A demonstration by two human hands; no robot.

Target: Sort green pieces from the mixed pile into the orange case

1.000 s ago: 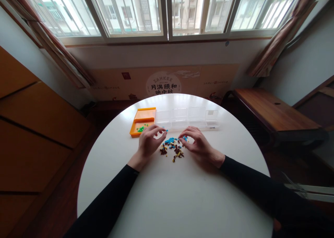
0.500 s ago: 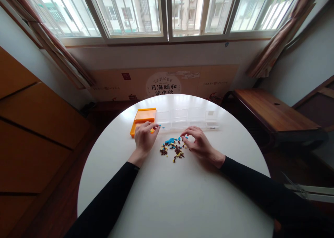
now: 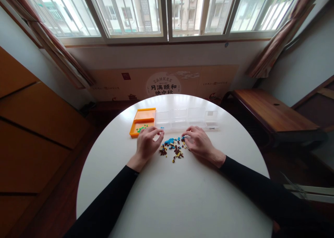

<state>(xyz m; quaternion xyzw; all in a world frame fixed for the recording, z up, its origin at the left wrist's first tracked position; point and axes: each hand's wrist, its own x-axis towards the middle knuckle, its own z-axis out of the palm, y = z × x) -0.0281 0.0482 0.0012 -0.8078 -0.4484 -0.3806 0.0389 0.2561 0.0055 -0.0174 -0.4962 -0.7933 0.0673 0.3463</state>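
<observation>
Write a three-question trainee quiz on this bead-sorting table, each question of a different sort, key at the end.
1. True or false: the orange tray holds green beads.
2. Multiple choice: the loose bead pile lies (A) left of the left hand, (B) between the left hand and the right hand, (C) inside the clear boxes.
3. Fill in: the beads lie on a round ____ table.

Key: 1 true; 2 B; 3 white.
</observation>
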